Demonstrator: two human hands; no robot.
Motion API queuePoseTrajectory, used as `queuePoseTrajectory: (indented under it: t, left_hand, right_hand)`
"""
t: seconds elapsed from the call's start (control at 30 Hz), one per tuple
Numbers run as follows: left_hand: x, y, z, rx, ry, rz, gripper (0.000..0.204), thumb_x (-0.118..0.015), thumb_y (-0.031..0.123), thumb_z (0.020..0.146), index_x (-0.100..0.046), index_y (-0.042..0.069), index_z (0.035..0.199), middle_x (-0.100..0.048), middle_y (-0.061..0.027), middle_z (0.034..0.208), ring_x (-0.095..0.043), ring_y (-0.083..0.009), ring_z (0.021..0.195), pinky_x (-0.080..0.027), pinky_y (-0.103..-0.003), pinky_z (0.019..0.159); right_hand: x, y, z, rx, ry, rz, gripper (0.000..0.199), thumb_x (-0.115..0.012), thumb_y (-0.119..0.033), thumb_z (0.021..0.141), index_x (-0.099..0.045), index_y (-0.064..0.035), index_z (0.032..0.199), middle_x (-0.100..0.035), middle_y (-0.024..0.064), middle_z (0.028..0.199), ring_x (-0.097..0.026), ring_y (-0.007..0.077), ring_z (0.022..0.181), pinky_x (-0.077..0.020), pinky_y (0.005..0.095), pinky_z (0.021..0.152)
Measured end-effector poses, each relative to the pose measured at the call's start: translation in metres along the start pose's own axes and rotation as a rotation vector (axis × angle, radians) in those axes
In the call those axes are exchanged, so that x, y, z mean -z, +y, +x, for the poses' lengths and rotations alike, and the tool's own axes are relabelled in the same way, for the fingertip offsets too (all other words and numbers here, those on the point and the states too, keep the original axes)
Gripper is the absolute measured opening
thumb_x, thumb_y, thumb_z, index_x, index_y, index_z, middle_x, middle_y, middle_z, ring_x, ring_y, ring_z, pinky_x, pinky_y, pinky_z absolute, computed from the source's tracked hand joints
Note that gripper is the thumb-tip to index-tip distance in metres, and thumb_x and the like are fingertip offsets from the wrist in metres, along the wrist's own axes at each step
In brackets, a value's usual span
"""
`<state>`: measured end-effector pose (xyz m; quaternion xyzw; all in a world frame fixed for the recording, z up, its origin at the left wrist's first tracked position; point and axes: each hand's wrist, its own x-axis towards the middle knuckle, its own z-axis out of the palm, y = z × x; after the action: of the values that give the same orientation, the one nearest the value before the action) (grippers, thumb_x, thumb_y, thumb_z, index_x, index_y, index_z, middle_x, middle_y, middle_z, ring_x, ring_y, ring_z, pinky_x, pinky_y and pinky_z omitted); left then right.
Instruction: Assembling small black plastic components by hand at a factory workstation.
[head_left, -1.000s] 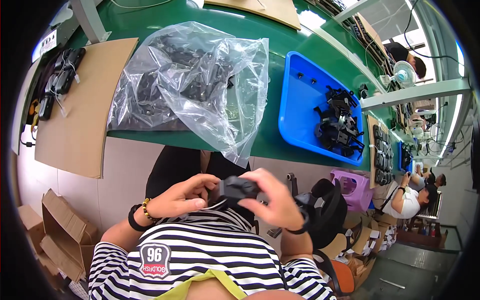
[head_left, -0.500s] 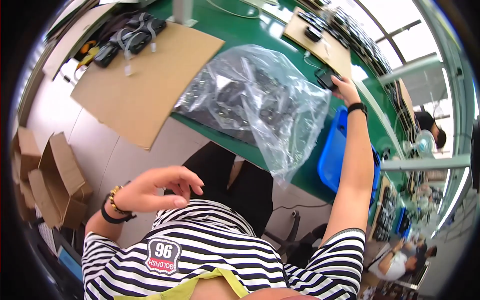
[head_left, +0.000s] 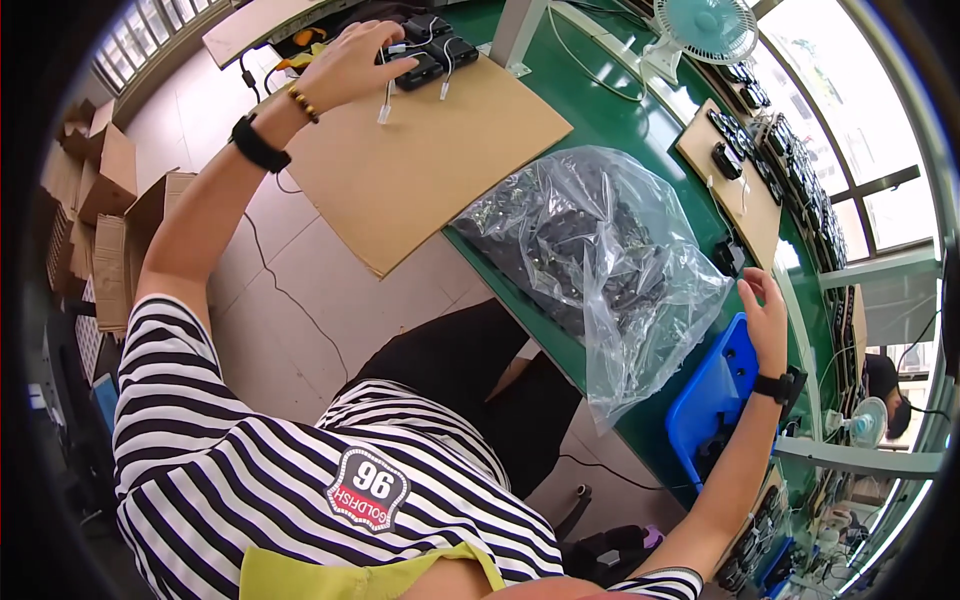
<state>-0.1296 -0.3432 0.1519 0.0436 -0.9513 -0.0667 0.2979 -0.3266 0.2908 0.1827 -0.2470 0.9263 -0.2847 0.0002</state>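
Note:
My left hand (head_left: 350,65) reaches far up to the left and grips a black device (head_left: 420,70) in a small cluster of black devices with white cables (head_left: 440,45) on a cardboard sheet (head_left: 430,165). My right hand (head_left: 765,305) hovers over the green table (head_left: 625,110) at the right with its fingers apart and nothing in it. It is just beside a small black part (head_left: 728,255) and the edge of a clear plastic bag (head_left: 600,250) full of black parts.
A blue tray (head_left: 715,400) lies under my right wrist. A second cardboard sheet with black devices (head_left: 735,165) and a small fan (head_left: 705,30) stand at the back. Folded cardboard boxes (head_left: 100,220) are stacked on the floor at the left.
My left hand has risen from my lap to the black devices on the cardboard. My right hand has drawn back slightly and no longer holds the black part; the view swung left.

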Motion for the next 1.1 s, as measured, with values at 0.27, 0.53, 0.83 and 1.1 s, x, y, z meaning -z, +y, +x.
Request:
queuePoseTrajectory:
  t: [0.27,0.53,0.83,1.1]
  left_hand:
    - [-0.094,0.002,0.09,0.196,-0.18,0.209,0.066,-0.069,0.055,0.09,-0.061,0.003,0.129,-0.069,-0.0178,0.118,-0.056,-0.0382,0.123,-0.044,-0.046,0.104]
    - [-0.098,0.015,0.092,0.191,-0.326,0.354,0.076,-0.072,0.066,0.078,-0.062,0.003,0.12,-0.071,-0.0187,0.116,-0.058,-0.0399,0.12,-0.042,-0.056,0.102]
    - [-0.048,0.086,0.017,0.008,-0.069,-0.51,0.088,-0.086,0.035,0.079,-0.042,0.008,0.15,-0.064,-0.0155,0.129,-0.063,-0.0279,0.119,-0.049,-0.039,0.102]
    - [0.034,0.259,-0.111,-0.371,-0.238,-0.58,0.098,-0.088,0.01,0.071,-0.039,0.006,0.155,-0.058,-0.0189,0.14,-0.059,-0.0323,0.129,-0.05,-0.04,0.104]
  right_hand:
    - [-0.006,-0.134,-0.115,0.198,-0.064,-0.118,0.024,-0.065,-0.007,0.095,-0.066,0.0019,0.118,-0.068,0.013,0.114,-0.067,0.0249,0.107,-0.0516,0.0333,0.091]
    - [-0.029,-0.137,-0.191,0.146,-0.093,0.061,0.021,-0.069,-0.003,0.091,-0.067,0.0024,0.111,-0.069,0.0156,0.107,-0.068,0.0318,0.099,-0.052,0.0346,0.088]
    - [-0.076,-0.169,-0.199,0.207,-0.054,0.329,0.024,-0.068,-0.001,0.091,-0.067,0.0016,0.115,-0.071,0.0152,0.108,-0.069,0.0275,0.099,-0.0526,0.0337,0.089]
    - [-0.141,-0.204,-0.178,-0.011,-0.153,0.675,0.046,-0.066,-0.009,0.099,-0.05,0.001,0.141,-0.07,0.01,0.107,-0.067,0.0124,0.087,-0.0541,0.0262,0.08]
